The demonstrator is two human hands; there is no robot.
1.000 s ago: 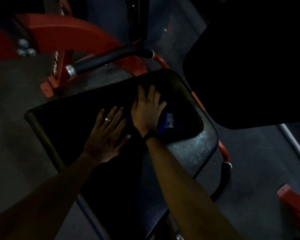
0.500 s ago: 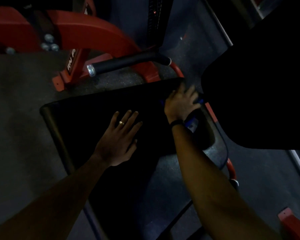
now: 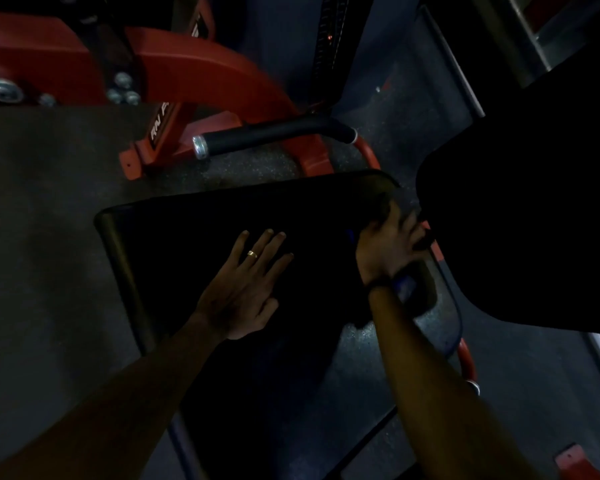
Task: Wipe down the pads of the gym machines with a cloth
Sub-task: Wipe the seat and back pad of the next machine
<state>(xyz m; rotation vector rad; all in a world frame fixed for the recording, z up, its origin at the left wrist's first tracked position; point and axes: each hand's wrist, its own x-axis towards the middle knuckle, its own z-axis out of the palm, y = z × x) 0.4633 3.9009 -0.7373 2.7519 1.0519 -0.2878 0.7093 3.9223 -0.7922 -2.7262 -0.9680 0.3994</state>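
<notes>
Seat pad (image 3: 194, 237), black and wide, filling the middle of the frame in the head view, tilted so one rounded corner points toward the upper right. Left hand (image 3: 243, 292) flat on the pad's centre, fingers straight and spread, holding nothing, gold ring (image 3: 252, 253) on one finger. Right hand (image 3: 388, 249) at the pad's right-hand edge, pressing down on a blue cloth (image 3: 405, 284); only small patches of cloth visible, below the wrist and at the left of the knuckles. Fingers blurred and dim, reaching toward the pad's edge; cannot tell whether curled round the cloth or laid flat on it. Dark band (image 3: 378, 283) round the right wrist. Second black pad (image 3: 534, 220) taking up the right side of the frame, its rounded corner just beside the right hand's fingertips. Black-gripped handle (image 3: 274, 135) with a silver end cap in the upper middle, above the seat pad and apart from it. Red machine frame (image 3: 201, 67) with bolts across the upper left. Speckled dark floor (image 3: 42, 237) on the left and lower right.
</notes>
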